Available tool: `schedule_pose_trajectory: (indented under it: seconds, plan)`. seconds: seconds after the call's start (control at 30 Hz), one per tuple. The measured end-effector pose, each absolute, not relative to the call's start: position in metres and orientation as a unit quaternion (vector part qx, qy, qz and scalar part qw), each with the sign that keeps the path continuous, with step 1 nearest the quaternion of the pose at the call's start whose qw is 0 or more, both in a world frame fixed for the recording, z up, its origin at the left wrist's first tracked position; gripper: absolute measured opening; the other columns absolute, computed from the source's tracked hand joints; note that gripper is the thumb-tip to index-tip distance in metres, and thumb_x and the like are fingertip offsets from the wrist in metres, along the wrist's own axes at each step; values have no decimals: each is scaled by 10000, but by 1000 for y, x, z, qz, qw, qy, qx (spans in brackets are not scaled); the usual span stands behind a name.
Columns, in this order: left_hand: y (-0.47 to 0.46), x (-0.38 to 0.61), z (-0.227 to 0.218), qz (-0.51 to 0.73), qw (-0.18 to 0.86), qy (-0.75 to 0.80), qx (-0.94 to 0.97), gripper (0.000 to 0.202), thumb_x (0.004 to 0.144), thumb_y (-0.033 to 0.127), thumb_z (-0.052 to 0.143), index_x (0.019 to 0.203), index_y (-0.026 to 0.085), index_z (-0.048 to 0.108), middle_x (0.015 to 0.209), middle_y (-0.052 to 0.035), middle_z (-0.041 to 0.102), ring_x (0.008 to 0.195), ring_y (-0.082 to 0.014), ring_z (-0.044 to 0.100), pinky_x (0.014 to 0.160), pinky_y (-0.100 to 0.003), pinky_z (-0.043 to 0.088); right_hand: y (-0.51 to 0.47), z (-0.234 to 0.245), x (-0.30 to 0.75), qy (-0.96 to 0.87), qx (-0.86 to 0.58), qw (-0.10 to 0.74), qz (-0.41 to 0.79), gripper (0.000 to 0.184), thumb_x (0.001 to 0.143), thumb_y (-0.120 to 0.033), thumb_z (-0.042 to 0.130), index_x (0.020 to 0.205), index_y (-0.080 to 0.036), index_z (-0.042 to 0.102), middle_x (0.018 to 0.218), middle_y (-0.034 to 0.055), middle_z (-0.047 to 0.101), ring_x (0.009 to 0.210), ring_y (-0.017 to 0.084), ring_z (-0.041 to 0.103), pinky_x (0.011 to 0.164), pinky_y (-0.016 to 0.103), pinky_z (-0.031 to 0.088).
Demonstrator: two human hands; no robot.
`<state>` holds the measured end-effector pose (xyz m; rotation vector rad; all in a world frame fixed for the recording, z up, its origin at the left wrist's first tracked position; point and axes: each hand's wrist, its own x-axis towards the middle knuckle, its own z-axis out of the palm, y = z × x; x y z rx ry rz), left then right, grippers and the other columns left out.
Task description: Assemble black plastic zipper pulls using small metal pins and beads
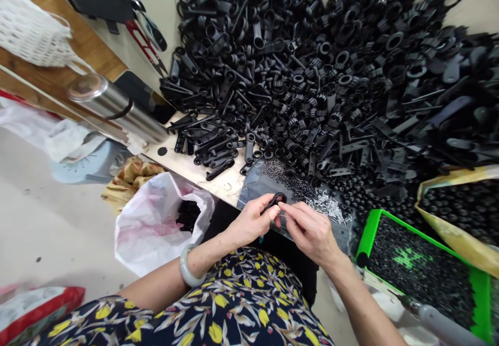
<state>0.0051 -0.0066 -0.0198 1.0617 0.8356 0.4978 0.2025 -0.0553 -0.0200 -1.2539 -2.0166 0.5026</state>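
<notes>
Two bare hands at work on a black loop-ended plastic part [279, 196].
The left hand [255, 218] clamps the part between thumb and fingers, above the near edge of the grey mat [249, 183]; the right hand's [310, 226] fingertips meet at its loop, their grip too small to tell. Silver pins [330, 208] lie just beyond, before heaped black parts [296, 80].

head view | from wearer's head | faces forward and down | near worktop [234, 179]

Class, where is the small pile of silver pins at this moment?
In the head view, the silver pins lie right of centre on the grey sheet, just beyond the right hand.
</notes>
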Motion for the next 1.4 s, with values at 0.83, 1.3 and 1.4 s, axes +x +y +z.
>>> schedule_pose_trajectory:
  seconds: [0.83, 1.3, 1.4]
  plan:
    - [-10, -3, -27, 253, 741, 387, 487, 479, 1025, 525, 565, 1324, 150, 567, 798, 20, 620, 452, -23, 408, 417, -157, 301, -80, -11, 197, -790, -584, 178, 58, 396, 1092, -129, 415, 1426, -182, 621, 878, 30, 671, 775, 116, 662, 671, 216, 469]
    - [-14, 3, -22, 268, 747, 414, 445, 488, 972, 589, 602, 1164, 141, 583, 699, 55, 558, 431, -26, 347, 409, -168, 250, -79, -2, 189, -812, -577, 86, -19, 486, 969, 7, 469, 1410, -152, 596, 842, 16, 677, 714, 146, 619, 584, 304, 428]
    - [-17, 6, -24, 280, 750, 425, 422, 491, 966, 592, 614, 1162, 144, 573, 680, 70, 529, 438, -25, 322, 412, -163, 234, -81, -2, 186, -811, -582, 65, -14, 515, 937, 32, 478, 1412, -137, 587, 852, 18, 675, 711, 149, 629, 559, 310, 420]
